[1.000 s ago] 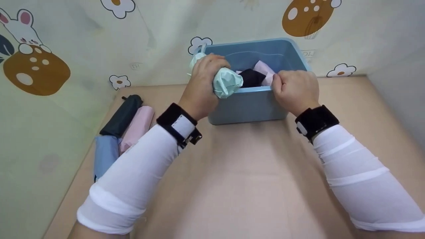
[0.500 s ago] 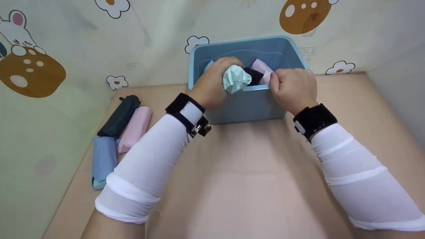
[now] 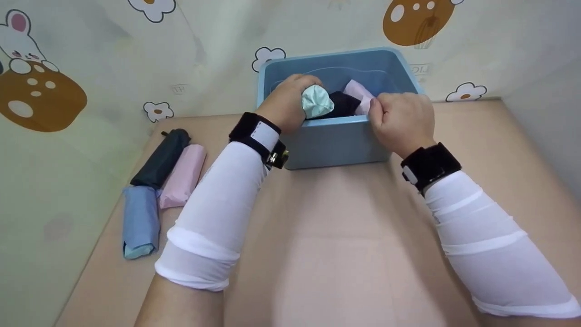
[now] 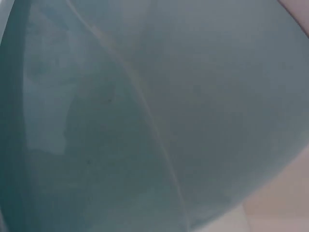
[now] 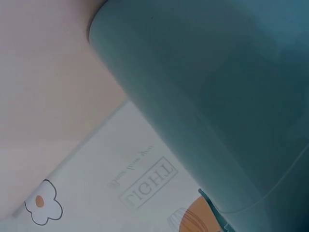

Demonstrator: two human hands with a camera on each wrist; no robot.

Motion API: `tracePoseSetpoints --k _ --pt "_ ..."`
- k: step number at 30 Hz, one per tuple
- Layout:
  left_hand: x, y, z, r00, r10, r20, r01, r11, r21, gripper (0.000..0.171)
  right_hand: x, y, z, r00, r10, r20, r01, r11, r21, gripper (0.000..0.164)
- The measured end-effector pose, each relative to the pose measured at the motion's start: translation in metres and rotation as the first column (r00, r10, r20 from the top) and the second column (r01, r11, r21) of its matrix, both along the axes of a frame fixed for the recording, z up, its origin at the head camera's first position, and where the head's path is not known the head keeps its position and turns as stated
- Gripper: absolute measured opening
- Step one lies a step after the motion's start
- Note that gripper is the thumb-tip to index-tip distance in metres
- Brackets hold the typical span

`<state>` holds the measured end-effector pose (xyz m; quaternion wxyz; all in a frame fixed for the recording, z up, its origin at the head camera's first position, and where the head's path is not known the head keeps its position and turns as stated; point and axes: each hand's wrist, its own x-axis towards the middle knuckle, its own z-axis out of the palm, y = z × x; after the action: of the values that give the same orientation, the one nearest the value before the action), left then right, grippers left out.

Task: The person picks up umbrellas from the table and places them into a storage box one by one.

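My left hand (image 3: 289,102) grips a mint-green folded umbrella (image 3: 317,101), low in the left part of a blue plastic bin (image 3: 338,144). One rounded, crinkled end of the umbrella shows past the fingers; its other end is hidden behind the hand. Fingers curled over the front rim near the right corner, my right hand (image 3: 403,120) holds the bin. Inside, a black folded umbrella (image 3: 341,104) and a pale pink one (image 3: 359,94) lie between the hands. Both wrist views are filled mostly by the bin's wall (image 4: 217,106), and neither shows the fingers.
On the left of the tan table (image 3: 336,254) lie a dark green folded umbrella (image 3: 162,158), a pink one (image 3: 184,176) and a blue one (image 3: 141,220) with a teal end. A patterned wall (image 3: 218,59) stands right behind the bin.
My left hand has carried the mint-green umbrella from over the bin's left rim rightward and down into the bin. The right hand keeps its hold on the rim.
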<state>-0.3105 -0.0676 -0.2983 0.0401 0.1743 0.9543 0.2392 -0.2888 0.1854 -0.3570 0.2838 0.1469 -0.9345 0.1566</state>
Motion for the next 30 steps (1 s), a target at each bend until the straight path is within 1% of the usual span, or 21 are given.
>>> tracePoseSetpoints --k 4,7,11,15,18,21,24,26,28,30 --pt "-0.0019 -0.0011 0.0017 0.998 0.034 0.044 -0.034 0.999 -0.007 0.068 -0.0001 -0.0008 0.0001 1.000 0.000 -0.023 0.000 1.000 -0.006 0.052" --pt "-0.0029 -0.0003 0.0026 0.995 0.049 0.088 -0.047 0.998 -0.030 0.071 0.0003 -0.0014 -0.0003 1.000 -0.005 -0.010 0.004 1.000 -0.009 0.052" --pt "-0.0040 0.0009 0.0031 0.993 0.040 0.109 -0.036 0.999 -0.036 0.072 0.0011 -0.0018 -0.0001 1.000 -0.011 0.003 0.011 1.000 -0.009 0.052" --pt "-0.0044 0.0005 0.0035 0.994 0.023 0.107 -0.021 0.999 -0.027 0.070 0.0015 -0.0027 0.0016 1.000 -0.017 0.005 0.017 1.000 -0.008 0.050" --pt "-0.0033 0.0000 0.0040 0.991 0.032 0.131 -0.033 0.999 0.003 0.068 0.0019 -0.0027 0.0015 1.000 -0.021 0.012 0.021 1.000 -0.008 0.050" --pt "-0.0024 -0.0012 0.0052 0.985 0.061 0.162 -0.071 0.996 0.059 0.060 0.0019 -0.0029 0.0015 1.000 -0.018 0.008 0.018 1.000 -0.003 0.051" --pt "-0.0009 -0.0017 0.0053 0.982 0.098 0.160 -0.115 0.988 0.105 0.048 0.0016 -0.0028 0.0015 1.000 -0.016 -0.002 0.016 1.000 0.001 0.051" --pt "0.0004 -0.0013 0.0047 0.983 0.108 0.151 -0.125 0.986 0.107 0.045 0.0015 -0.0026 0.0017 1.000 -0.017 -0.002 0.017 1.000 0.002 0.051" --pt "0.0022 -0.0005 0.0042 0.983 0.106 0.147 -0.120 0.989 0.091 0.046 0.0018 -0.0028 0.0019 1.000 -0.019 0.006 0.019 1.000 -0.003 0.051" --pt "0.0034 -0.0003 0.0038 0.986 0.091 0.142 -0.102 0.993 0.067 0.047 0.0018 -0.0027 0.0021 1.000 -0.015 -0.007 0.015 1.000 0.000 0.050"
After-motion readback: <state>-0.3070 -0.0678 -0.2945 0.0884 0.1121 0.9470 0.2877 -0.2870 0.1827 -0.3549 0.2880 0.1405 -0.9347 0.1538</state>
